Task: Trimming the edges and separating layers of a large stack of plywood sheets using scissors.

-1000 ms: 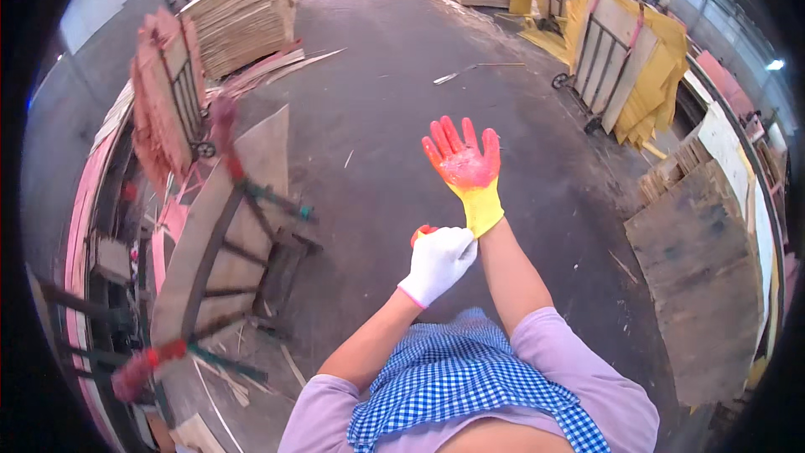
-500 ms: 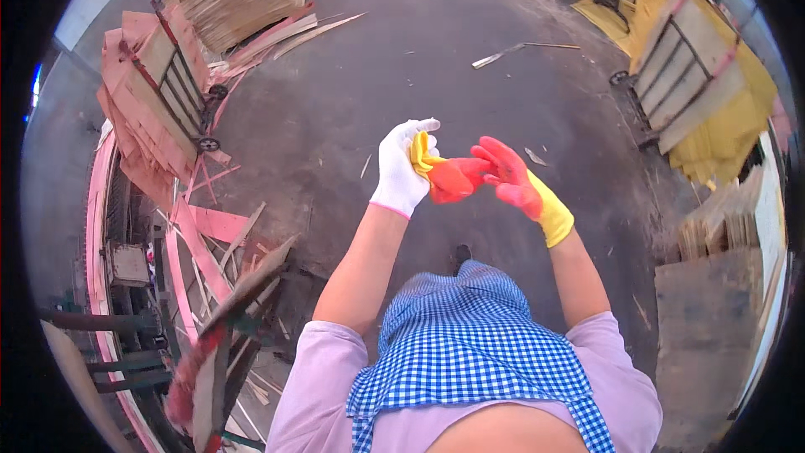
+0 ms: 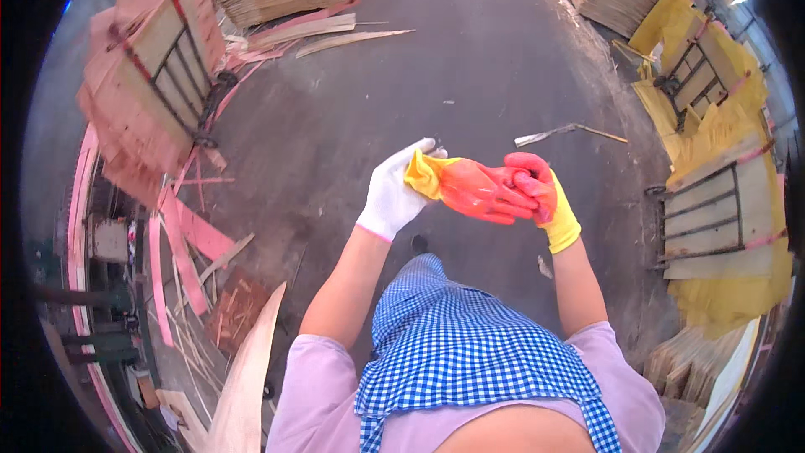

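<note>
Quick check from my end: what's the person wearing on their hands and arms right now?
The left hand wears a plain white knit glove with a thin pinkish cuff edge. The right hand wears an orange-red coated glove with a yellow cuff. Both forearms are bare; short lilac sleeves end above the elbows.

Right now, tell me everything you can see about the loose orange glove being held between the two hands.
The loose orange glove looks rubber-coated, glossy orange-red with a yellow knit cuff. It is empty and limp, stretched roughly level between both hands above the dark floor. The left hand, in a white glove, grips its yellow cuff end; the right hand, wearing a matching orange glove with a yellow cuff, holds its finger end. Its fingers lie bunched together toward the right hand. Nothing else touches it.
</note>
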A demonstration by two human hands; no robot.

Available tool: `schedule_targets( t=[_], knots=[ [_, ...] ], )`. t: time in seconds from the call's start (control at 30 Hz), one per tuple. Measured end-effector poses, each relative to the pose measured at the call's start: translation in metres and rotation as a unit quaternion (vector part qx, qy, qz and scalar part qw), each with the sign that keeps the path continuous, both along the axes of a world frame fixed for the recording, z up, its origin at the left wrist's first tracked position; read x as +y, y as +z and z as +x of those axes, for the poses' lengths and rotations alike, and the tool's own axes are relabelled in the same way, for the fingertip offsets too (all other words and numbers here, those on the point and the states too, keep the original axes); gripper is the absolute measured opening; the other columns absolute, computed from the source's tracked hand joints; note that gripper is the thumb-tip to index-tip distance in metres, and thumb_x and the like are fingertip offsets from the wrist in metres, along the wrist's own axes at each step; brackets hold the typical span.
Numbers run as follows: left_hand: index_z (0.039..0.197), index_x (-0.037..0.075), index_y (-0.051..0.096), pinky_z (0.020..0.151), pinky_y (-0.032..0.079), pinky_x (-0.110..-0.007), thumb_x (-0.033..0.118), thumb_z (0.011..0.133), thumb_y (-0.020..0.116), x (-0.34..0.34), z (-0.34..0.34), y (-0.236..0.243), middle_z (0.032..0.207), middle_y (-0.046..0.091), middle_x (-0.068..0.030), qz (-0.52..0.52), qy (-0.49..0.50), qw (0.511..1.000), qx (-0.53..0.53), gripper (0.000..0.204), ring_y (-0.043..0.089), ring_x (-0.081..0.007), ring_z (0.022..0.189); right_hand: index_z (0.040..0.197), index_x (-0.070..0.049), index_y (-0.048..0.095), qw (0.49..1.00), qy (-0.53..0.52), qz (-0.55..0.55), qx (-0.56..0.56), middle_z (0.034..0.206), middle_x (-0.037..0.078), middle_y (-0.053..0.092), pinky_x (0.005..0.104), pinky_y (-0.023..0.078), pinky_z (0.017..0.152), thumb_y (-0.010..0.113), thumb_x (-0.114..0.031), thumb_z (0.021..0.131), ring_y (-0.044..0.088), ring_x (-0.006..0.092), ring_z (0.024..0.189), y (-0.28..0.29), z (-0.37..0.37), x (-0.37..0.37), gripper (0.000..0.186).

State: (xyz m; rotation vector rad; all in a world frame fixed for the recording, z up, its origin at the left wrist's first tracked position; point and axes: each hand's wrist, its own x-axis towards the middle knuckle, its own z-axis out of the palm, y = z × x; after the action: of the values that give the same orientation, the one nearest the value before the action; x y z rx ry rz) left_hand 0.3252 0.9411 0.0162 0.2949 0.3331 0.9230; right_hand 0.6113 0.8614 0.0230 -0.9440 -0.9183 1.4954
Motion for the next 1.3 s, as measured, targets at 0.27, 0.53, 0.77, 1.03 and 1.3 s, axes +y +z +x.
schedule_targets(
  t=[0.27, 0.53, 0.77, 1.03, 1.3],
  knots=[
    [0.140, 0.005, 0.051, 0.099, 0.054, -0.044, 0.029, 0.105, 0.047, 0.183, 0.091, 0.014, 0.137, 0.059, -0.0128, -0.012, -0.182, 0.981, 0.071, 0.043, 0.061, -0.0269, 0.122, 0.124, -0.002, 0.063, 0.995, -0.098, -0.004, 0.006, 0.091, 0.004, 0.066, 0.0292, 0.053, 0.082, 0.067, -0.015, 0.091, 0.063, 0.0144, 0.088, 0.021, 0.101, 0.130, 0.036],
    [0.142, 0.000, 0.048, 0.098, 0.056, -0.035, 0.017, 0.097, 0.063, 0.374, 0.164, 0.002, 0.134, 0.060, -0.0125, 0.109, -0.204, 0.963, 0.140, 0.050, 0.063, -0.0225, 0.120, 0.124, -0.002, 0.063, 0.993, -0.112, 0.015, 0.030, 0.092, 0.004, 0.067, 0.0299, 0.053, 0.083, 0.066, -0.014, 0.091, 0.063, 0.0146, 0.088, -0.013, 0.177, 0.312, 0.035],
    [0.139, -0.001, 0.049, 0.100, 0.054, -0.034, 0.015, 0.095, 0.067, 0.508, 0.166, -0.008, 0.134, 0.060, -0.0117, 0.086, -0.124, 0.980, 0.131, 0.050, 0.062, -0.0213, 0.120, 0.123, -0.003, 0.062, 0.998, -0.046, -0.036, 0.029, 0.098, 0.009, 0.069, 0.0333, 0.056, 0.083, 0.065, -0.014, 0.091, 0.067, 0.0184, 0.090, -0.007, 0.201, 0.508, 0.035],
    [0.121, 0.006, 0.059, 0.091, 0.055, -0.038, 0.021, 0.103, 0.049, 0.698, 0.177, -0.056, 0.122, 0.066, -0.0083, -0.014, 0.048, 0.999, 0.017, 0.025, 0.065, -0.0239, 0.110, 0.130, -0.009, 0.061, 0.987, 0.030, -0.135, 0.087, 0.115, 0.011, 0.069, 0.0409, 0.055, 0.091, 0.067, -0.016, 0.086, 0.065, 0.0256, 0.109, -0.037, 0.193, 0.733, 0.045],
    [0.122, 0.010, 0.055, 0.087, 0.052, -0.036, 0.025, 0.103, 0.054, 0.959, 0.290, -0.041, 0.117, 0.061, -0.0038, 0.021, 0.005, 0.994, 0.105, 0.023, 0.060, -0.0171, 0.102, 0.153, -0.032, 0.033, 0.930, -0.276, -0.157, 0.184, 0.153, 0.008, 0.037, 0.0625, 0.046, 0.098, 0.065, -0.034, 0.092, 0.049, 0.0424, 0.127, -0.071, 0.303, 0.900, 0.069]
  ],
)
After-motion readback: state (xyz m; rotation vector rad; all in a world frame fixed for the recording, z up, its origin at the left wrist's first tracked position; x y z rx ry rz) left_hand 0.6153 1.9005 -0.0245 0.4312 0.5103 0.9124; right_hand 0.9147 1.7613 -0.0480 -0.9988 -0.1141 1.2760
